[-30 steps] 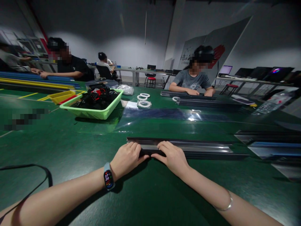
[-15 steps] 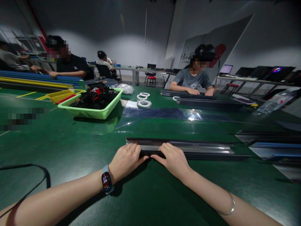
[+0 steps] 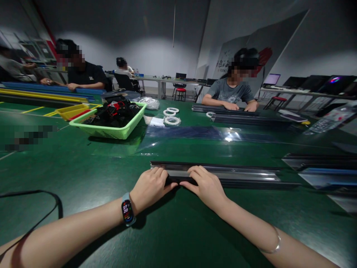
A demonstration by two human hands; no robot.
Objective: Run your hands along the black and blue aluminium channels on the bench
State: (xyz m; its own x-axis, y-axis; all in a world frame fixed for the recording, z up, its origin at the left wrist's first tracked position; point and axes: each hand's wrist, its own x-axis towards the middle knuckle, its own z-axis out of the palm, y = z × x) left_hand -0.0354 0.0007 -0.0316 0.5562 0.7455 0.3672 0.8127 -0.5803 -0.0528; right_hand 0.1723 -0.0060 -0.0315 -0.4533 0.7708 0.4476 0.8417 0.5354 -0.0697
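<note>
A long black-edged strip with a shiny, clear-looking middle lies across the green table in front of me. My left hand grips its near edge close to the left end, fingers over the top and thumb along the front. Just to the right, my right hand pinches the same edge, its thumb pointing at the left thumb with a small gap between. The fingertips of both hands are partly hidden behind the edge.
Beyond the strip lies clear film, with white tape rings and a green basket of black parts behind. More strips lie at the right, near a plastic bottle. Across the table, a person handles dark strips.
Both hands keep their grip on the strip, almost unmoved. The view has shifted slightly.
</note>
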